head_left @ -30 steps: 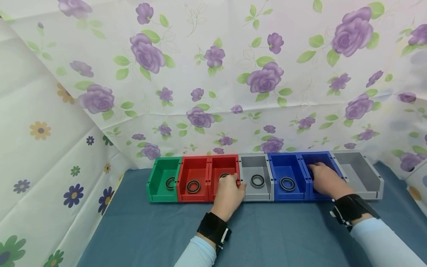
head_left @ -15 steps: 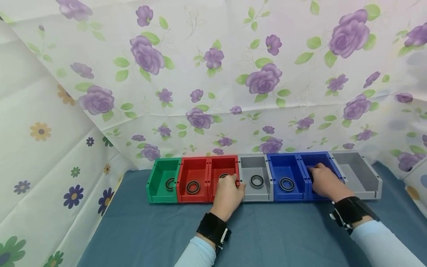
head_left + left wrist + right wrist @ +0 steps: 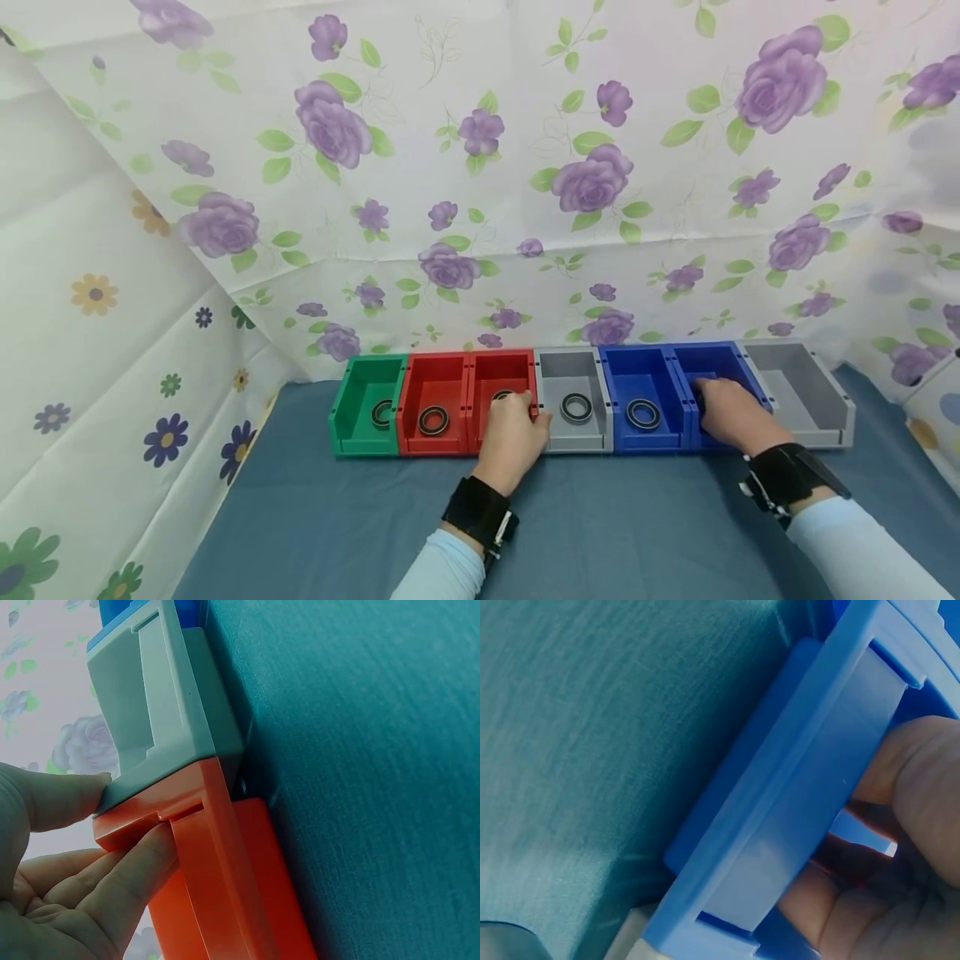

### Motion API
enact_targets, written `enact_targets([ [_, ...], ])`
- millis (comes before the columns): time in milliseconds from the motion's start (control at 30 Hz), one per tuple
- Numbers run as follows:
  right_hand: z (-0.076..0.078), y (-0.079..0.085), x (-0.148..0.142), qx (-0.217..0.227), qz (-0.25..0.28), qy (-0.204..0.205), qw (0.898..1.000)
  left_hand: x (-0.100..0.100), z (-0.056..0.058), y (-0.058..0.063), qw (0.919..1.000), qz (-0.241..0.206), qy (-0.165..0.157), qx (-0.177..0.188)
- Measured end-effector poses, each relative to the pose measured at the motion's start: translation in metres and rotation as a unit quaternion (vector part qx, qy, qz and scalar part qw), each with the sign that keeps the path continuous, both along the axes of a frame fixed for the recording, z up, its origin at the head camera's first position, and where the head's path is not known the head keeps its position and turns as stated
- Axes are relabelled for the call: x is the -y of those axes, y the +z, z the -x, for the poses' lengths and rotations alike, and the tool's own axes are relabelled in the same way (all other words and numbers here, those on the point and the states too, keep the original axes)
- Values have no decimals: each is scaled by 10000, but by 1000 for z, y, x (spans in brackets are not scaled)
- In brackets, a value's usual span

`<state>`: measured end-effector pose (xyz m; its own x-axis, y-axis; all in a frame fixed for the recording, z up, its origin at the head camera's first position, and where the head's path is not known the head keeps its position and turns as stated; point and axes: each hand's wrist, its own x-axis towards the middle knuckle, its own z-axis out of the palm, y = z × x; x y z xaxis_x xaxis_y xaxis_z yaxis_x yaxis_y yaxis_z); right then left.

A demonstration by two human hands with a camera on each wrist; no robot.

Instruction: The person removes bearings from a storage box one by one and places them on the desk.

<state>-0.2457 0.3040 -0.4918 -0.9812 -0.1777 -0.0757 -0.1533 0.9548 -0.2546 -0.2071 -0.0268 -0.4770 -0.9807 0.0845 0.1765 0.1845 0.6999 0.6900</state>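
In the head view my left hand (image 3: 512,442) is at the right red bin (image 3: 504,363). Its thumb and fingers pinch the side wall between that bin and the grey bin (image 3: 169,682), plainest in the left wrist view. Behind the hand, part of a bearing (image 3: 495,397) shows in the red bin. My right hand (image 3: 735,413) reaches into the right blue bin (image 3: 780,817), fingers and thumb curled. It seems to grip a bearing (image 3: 699,398); just a black edge shows at the fingertips, the remainder hidden.
Bearings lie in the green bin (image 3: 345,429), the left red bin (image 3: 438,375), the middle grey bin and the left blue bin (image 3: 637,367). A grey bin (image 3: 802,383) ends the row. Floral cloth (image 3: 525,208) hangs behind the blue tablecloth (image 3: 600,525).
My right hand has lowered slightly within the right blue bin. The left hand stays at the same wall, and the bearings lie as before.
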Motion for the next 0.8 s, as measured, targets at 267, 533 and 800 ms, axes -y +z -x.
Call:
enact_targets([
  [267, -5, -1, -4, -311, 74, 34, 9995, 0, 2, -2, 10000, 3, 27, 5],
  [533, -11, -6, -8, -521, 117, -12, 9986, 0, 2, -3, 10000, 4, 39, -56],
  [800, -21, 3, -11, -1305, 638, -502, 9881, 1, 1, -2, 9999, -64, -18, -91],
])
